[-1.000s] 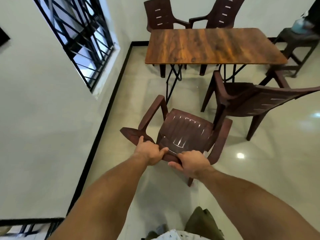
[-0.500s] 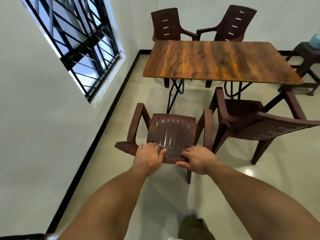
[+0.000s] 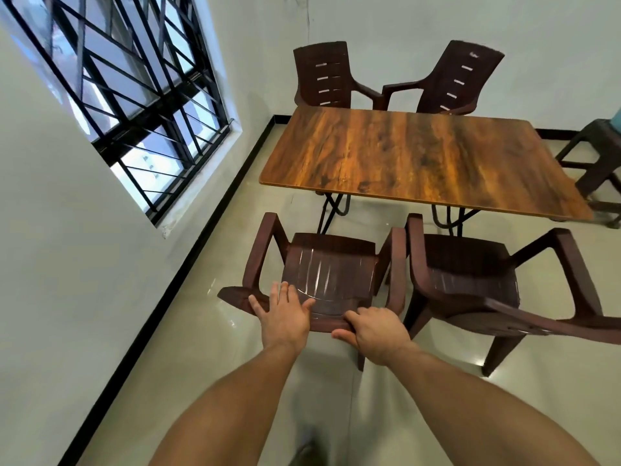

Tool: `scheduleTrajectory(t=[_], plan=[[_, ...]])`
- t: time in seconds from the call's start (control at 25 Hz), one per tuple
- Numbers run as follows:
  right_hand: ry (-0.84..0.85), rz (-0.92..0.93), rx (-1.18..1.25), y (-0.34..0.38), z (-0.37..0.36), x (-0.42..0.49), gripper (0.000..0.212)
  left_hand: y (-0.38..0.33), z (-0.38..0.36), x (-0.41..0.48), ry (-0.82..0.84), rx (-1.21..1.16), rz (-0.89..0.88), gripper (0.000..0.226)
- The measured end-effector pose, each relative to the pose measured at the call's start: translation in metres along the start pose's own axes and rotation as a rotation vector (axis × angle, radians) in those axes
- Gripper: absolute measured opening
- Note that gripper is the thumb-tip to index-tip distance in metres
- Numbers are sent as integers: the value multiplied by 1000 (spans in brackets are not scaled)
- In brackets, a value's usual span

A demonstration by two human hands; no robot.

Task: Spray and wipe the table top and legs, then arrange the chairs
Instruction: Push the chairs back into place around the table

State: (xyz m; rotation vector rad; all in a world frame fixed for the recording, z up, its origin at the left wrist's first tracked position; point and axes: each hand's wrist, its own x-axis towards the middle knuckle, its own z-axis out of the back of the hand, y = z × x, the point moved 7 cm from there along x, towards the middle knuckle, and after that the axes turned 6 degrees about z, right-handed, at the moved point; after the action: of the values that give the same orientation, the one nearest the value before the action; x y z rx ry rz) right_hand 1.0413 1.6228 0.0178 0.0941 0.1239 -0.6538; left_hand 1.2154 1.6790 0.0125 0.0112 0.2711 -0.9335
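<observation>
- Looking for writing, you get one small pale mark (image 3: 473, 54) near the top of the far right brown plastic armchair (image 3: 460, 82), and it's too small to read. No other lettering shows.
- Your left hand (image 3: 285, 314) lies flat on the top of the backrest of the near left brown plastic armchair (image 3: 332, 267), fingers straight and fanned apart.
- Your right hand (image 3: 376, 331) grips that same backrest edge, fingers curled over the top and thumb tucked underneath.
- That armchair stands facing the near long edge of the wood-grain rectangular table top (image 3: 413, 156), its seat front close to the edge.
- Its right armrest sits just beside the near right brown plastic armchair (image 3: 470, 274); whether they touch, you can't tell.
- The near right armchair's backrest runs off the right side of the view.
- The black metal table legs (image 3: 331, 210) show only below the top's near edge.
- The far left brown plastic armchair (image 3: 322, 75) is hidden from the seat down behind the table top, like its neighbour.
- The dark brown plastic stool (image 3: 598, 153) at the right is cut off, and so is the pale blue object (image 3: 617, 119) on it, which you can't identify.
- The black-barred window (image 3: 134, 89) sits in the left wall.
</observation>
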Motion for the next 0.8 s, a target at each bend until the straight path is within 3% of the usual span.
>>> scheduleTrajectory(t=[0.44,0.6,0.72,0.8], plan=[[52,-41,12,-53,13,61,83,-35,8,79,32,-122,-1,73],[68,-83,32,-67,16,65,87,-44,7,90,20,-56,-15,70],[55,-77,128,-72,17,66,87,-76,5,81,33,50,-348,59],[-4,-66,234,-82,21,57,74,-103,3,67,124,40,-541,53]])
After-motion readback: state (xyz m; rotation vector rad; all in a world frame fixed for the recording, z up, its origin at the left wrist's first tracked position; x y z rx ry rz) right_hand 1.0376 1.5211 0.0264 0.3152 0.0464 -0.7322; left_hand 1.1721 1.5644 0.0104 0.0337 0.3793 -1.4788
